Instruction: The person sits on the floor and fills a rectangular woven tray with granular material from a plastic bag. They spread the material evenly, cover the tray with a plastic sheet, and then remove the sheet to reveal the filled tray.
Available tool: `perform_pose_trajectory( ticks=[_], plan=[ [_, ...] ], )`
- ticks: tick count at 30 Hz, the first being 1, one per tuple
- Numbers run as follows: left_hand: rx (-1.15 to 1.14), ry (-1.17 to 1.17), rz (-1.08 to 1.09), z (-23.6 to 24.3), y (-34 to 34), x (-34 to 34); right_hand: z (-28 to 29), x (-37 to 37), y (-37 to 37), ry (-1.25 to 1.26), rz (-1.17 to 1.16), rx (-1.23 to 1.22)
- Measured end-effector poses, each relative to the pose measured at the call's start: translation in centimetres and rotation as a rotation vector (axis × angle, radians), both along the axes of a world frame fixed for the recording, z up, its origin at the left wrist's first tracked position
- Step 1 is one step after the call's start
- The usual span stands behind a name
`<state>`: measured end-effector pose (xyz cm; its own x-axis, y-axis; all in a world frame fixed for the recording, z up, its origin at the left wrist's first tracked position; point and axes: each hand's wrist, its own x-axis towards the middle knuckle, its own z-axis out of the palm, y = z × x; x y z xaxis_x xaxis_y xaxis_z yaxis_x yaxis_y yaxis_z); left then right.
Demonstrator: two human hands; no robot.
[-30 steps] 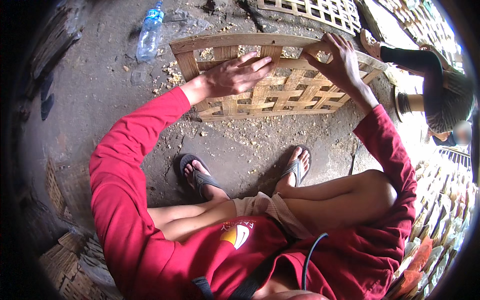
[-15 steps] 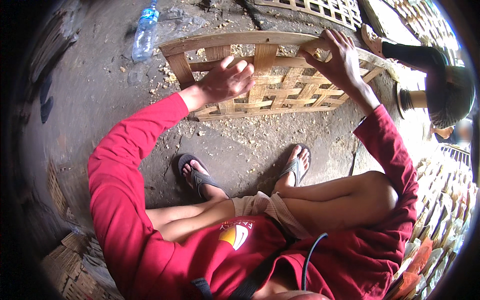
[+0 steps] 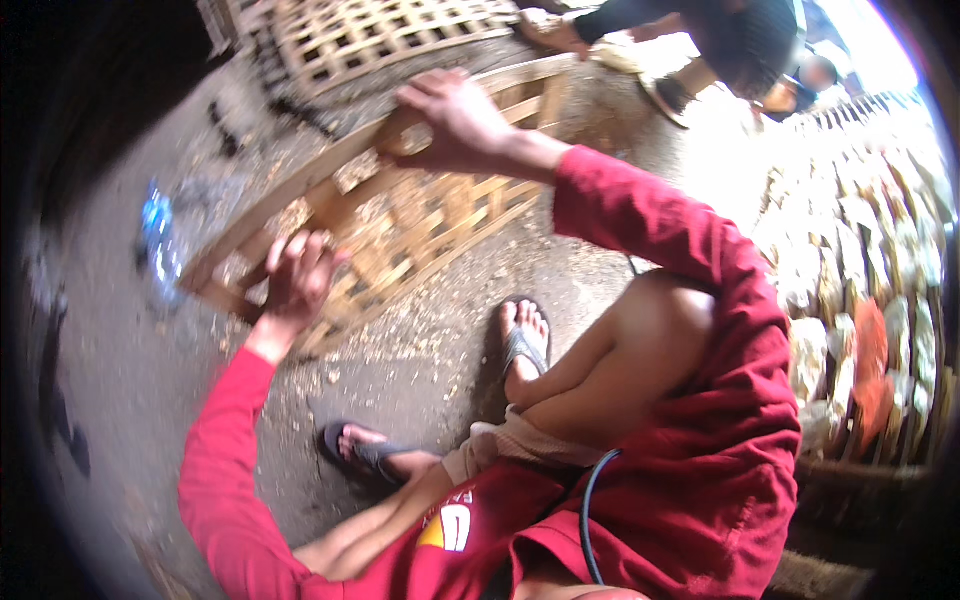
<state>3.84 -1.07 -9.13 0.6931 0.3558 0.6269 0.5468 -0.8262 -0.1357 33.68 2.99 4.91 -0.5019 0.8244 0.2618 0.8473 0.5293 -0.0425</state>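
A woven bamboo lattice rack (image 3: 420, 235) with a wooden rim is tilted up before me, its long side slanting from near left to far right. Over the upper rim my right hand (image 3: 455, 125) is hooked, thumb bent beneath, so it grips the rack. My left hand (image 3: 300, 280) is at the rack's left part with its fingers curled in. Motion blur hides what lies between those fingers. Pale crumbs are scattered on the ground, some visible through the gaps.
A clear plastic bottle (image 3: 160, 240) lies on the ground at the left. Beyond, another bamboo lattice (image 3: 390, 35) rests near a person's sandalled foot (image 3: 665, 100). Rows of pale and orange pieces (image 3: 870, 340) fill a rack on my right. My sandalled feet (image 3: 525, 340) are below the lattice.
The view has turned toward the right, so the rack, bottle and both hands appear further left. The rack now slants more steeply in view. My right hand still grips its rim.
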Motion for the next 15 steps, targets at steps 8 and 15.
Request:
perform_pose_trajectory(
  ticks=[8,15],
  plan=[
    [0.135,0.105,0.06,0.4,-0.1,0.7,-0.9,0.5,-0.4,0.04,0.027,0.173],
    [0.108,0.13,-0.002,0.2,0.7,0.0,-1.5,0.0,0.2,0.05,0.036,0.215]
  ],
)
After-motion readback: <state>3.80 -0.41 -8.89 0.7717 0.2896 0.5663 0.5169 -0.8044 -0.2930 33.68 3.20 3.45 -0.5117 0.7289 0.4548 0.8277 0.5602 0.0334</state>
